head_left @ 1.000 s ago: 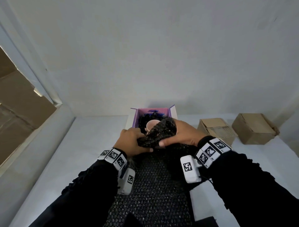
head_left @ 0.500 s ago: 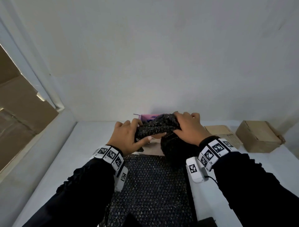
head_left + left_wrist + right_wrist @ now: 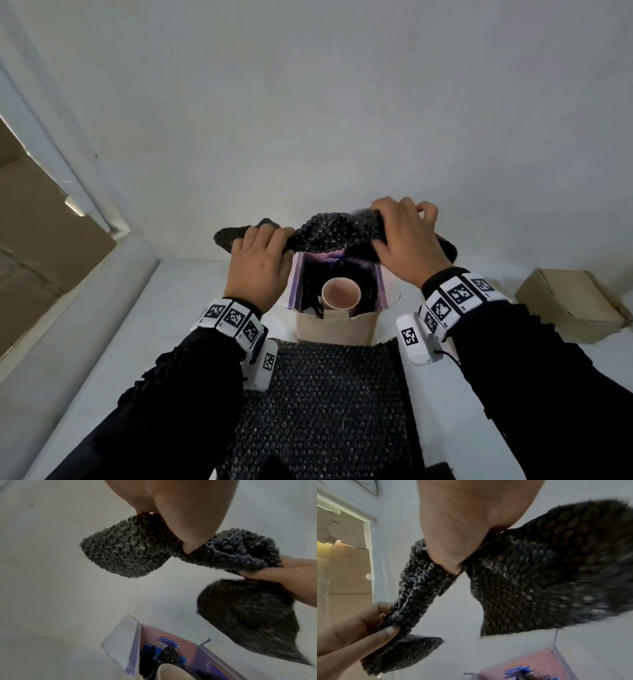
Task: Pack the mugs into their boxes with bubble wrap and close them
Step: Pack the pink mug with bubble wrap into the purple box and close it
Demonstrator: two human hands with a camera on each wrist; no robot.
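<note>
Now bubble wrap piece (image 3: 329, 231) lifted clear of box (image 3: 337, 284), held stretched above it at frame centre; 1 s ago it lay bunched over box mouth. Left hand (image 3: 258, 270) and right hand (image 3: 406, 243): fingers curled, pinching opposite ends. Mug (image 3: 340, 294) exposed, upright inside box, dark wrap around it. Judgement: top padding being reshaped, not placed; closing still ahead. 2 brown cartons (image 3: 570, 305) at right edge.

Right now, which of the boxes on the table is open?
The purple-lined box under the hands, holding the mug. The two plain brown boxes at the right show no open flaps.
</note>
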